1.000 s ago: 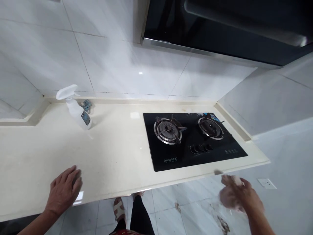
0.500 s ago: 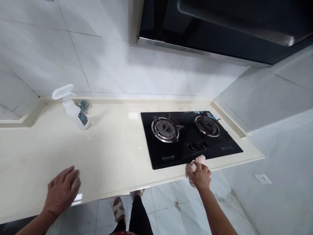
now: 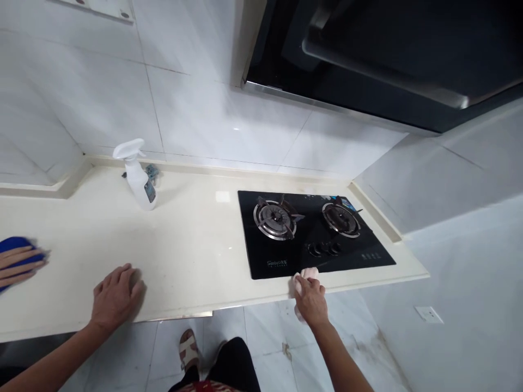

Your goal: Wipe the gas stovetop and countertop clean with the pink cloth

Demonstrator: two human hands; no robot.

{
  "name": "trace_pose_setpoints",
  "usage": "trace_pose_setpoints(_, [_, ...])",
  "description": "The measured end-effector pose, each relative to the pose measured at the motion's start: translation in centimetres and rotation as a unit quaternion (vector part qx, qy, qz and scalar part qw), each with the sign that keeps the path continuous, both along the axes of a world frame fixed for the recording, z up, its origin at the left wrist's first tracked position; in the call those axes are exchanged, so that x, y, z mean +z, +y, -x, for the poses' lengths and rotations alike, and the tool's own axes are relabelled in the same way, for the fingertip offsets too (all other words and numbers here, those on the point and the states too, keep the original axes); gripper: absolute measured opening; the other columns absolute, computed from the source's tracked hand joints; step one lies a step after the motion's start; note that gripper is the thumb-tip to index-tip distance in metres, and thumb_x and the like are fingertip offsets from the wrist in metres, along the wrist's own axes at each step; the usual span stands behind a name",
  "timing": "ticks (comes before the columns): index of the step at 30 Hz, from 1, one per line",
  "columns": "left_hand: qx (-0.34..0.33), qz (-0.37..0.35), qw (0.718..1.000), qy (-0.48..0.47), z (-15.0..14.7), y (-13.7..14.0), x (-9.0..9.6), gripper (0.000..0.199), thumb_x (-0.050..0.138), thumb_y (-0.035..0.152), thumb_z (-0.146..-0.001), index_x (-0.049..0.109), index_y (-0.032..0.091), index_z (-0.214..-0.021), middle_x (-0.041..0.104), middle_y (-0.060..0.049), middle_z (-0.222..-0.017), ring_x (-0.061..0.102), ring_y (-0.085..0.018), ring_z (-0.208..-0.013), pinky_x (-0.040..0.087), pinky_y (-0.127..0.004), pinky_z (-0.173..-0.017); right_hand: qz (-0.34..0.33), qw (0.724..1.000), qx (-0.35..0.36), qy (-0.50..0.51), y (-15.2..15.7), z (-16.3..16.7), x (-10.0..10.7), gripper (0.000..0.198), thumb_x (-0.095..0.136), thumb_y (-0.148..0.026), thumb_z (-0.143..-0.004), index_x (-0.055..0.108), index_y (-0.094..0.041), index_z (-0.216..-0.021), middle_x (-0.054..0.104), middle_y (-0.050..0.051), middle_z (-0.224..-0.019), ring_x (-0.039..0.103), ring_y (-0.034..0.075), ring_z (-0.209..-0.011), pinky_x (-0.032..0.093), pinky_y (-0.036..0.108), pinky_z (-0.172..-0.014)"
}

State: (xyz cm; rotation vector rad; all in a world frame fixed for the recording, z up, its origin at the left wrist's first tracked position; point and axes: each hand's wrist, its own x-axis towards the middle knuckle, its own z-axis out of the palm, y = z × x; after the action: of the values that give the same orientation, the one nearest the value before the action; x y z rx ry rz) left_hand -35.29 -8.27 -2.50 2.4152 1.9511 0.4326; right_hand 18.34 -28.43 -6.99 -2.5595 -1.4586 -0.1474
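My right hand grips a pale pink cloth against the front edge of the cream countertop. Part of the cloth hangs below that edge. Just beyond it lies a black two-burner gas hob, set into the counter. My left hand rests palm down on the counter near its front edge, fingers loosely stretched and holding nothing. A white spray bottle stands further back, with a small grey-blue crumpled thing behind it.
At the far left another person's hand presses on a blue cloth. A dark range hood overhangs the hob. Tiled walls border the counter at the back. A socket is on the right wall.
My right hand and the pink cloth have slid left along the counter's front edge. My left hand stays on the counter. Another person's hand on a blue cloth has come into view at left.
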Motion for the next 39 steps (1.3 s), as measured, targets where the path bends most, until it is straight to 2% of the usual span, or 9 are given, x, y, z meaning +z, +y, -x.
trace_pose_setpoints(2, [0.032, 0.003, 0.999, -0.006, -1.0, -0.4, 0.1, 0.047, 0.038, 0.042, -0.093, 0.061, 0.015, -0.124, 0.052, -0.019, -0.147, 0.046, -0.037, -0.135, 0.038, -0.056, -0.108, 0.0, 1.0, -0.001, 0.007, 0.2, -0.5, -0.1, 0.046, 0.047, -0.027, -0.092, 0.058, -0.022, -0.137, 0.056, 0.016, -0.123, 0.051, 0.031, -0.115, 0.043, 0.046, -0.094])
trace_pose_setpoints(6, [0.047, -0.019, 0.999, -0.006, -2.4, -1.1, 0.3, 0.047, 0.038, 0.039, -0.093, 0.06, 0.012, -0.125, 0.049, -0.019, -0.149, 0.04, -0.036, -0.142, 0.032, -0.054, -0.115, 0.021, 0.999, 0.016, 0.022, 0.3, -1.2, -0.2, 0.043, 0.049, -0.029, -0.092, 0.06, -0.022, -0.133, 0.057, 0.015, -0.122, 0.052, 0.03, -0.115, 0.042, 0.046, -0.098])
trace_pose_setpoints(12, [0.048, -0.018, 0.999, -0.007, -2.4, -1.3, 0.3, 0.046, 0.038, 0.04, -0.092, 0.061, 0.015, -0.123, 0.049, -0.019, -0.15, 0.039, -0.036, -0.142, 0.03, -0.053, -0.115, 0.047, 0.998, 0.002, 0.045, 0.1, -2.0, 1.0, 0.044, 0.059, -0.048, -0.09, 0.065, -0.029, -0.129, 0.054, 0.011, -0.122, 0.052, 0.029, -0.111, 0.048, 0.041, -0.091])
trace_pose_setpoints(15, [0.045, -0.029, 0.999, -0.012, -2.4, -1.2, 0.2, 0.045, 0.04, 0.039, -0.092, 0.061, 0.015, -0.123, 0.05, -0.019, -0.149, 0.041, -0.037, -0.141, 0.032, -0.055, -0.114, 0.062, 0.997, 0.001, 0.052, -0.1, -3.1, 1.8, 0.036, 0.055, -0.04, -0.093, 0.068, -0.033, -0.125, 0.054, 0.009, -0.119, 0.054, 0.025, -0.105, 0.048, 0.037, -0.089])
trace_pose_setpoints(19, [0.044, -0.042, 0.998, -0.004, -2.5, -1.3, 0.2, 0.041, 0.04, 0.038, -0.094, 0.06, 0.014, -0.122, 0.05, -0.019, -0.148, 0.041, -0.036, -0.14, 0.034, -0.055, -0.112, 0.085, 0.996, -0.005, 0.03, -0.7, -4.2, 2.5, 0.038, 0.049, -0.031, -0.095, 0.065, -0.037, -0.129, 0.054, 0.008, -0.116, 0.056, 0.023, -0.102, 0.048, 0.036, -0.085])
trace_pose_setpoints(27, [0.033, -0.043, 0.998, 0.014, -2.8, -1.9, 0.8, 0.037, 0.039, 0.033, -0.101, 0.054, 0.01, -0.125, 0.047, -0.019, -0.149, 0.038, -0.033, -0.14, 0.032, -0.051, -0.112, 0.133, 0.99, 0.019, 0.031, -0.9, -3.0, 3.1, 0.042, 0.049, -0.029, -0.094, 0.059, -0.035, -0.134, 0.054, 0.008, -0.12, 0.056, 0.024, -0.105, 0.048, 0.035, -0.081])
trace_pose_setpoints(31, [0.027, -0.042, 0.999, 0.004, -2.9, -2.0, 0.8, 0.038, 0.039, 0.033, -0.1, 0.056, 0.008, -0.124, 0.046, -0.02, -0.149, 0.039, -0.035, -0.141, 0.031, -0.053, -0.113, 0.158, 0.987, 0.032, 0.023, -0.7, -3.0, 3.4, 0.05, 0.048, -0.027, -0.093, 0.054, -0.04, -0.141, 0.054, 0.008, -0.121, 0.055, 0.026, -0.105, 0.048, 0.038, -0.081])
trace_pose_setpoints(39, [0.046, -0.033, 0.998, 0.0, -2.5, -1.4, 0.1, 0.044, 0.04, 0.037, -0.094, 0.06, 0.012, -0.124, 0.049, -0.018, -0.15, 0.041, -0.034, -0.141, 0.032, -0.052, -0.114, 0.093, 0.995, 0.002, 0.036, -1.2, -2.5, 2.9, 0.04, 0.046, -0.039, -0.097, 0.06, -0.035, -0.134, 0.052, 0.01, -0.126, 0.052, 0.028, -0.112, 0.05, 0.038, -0.083])
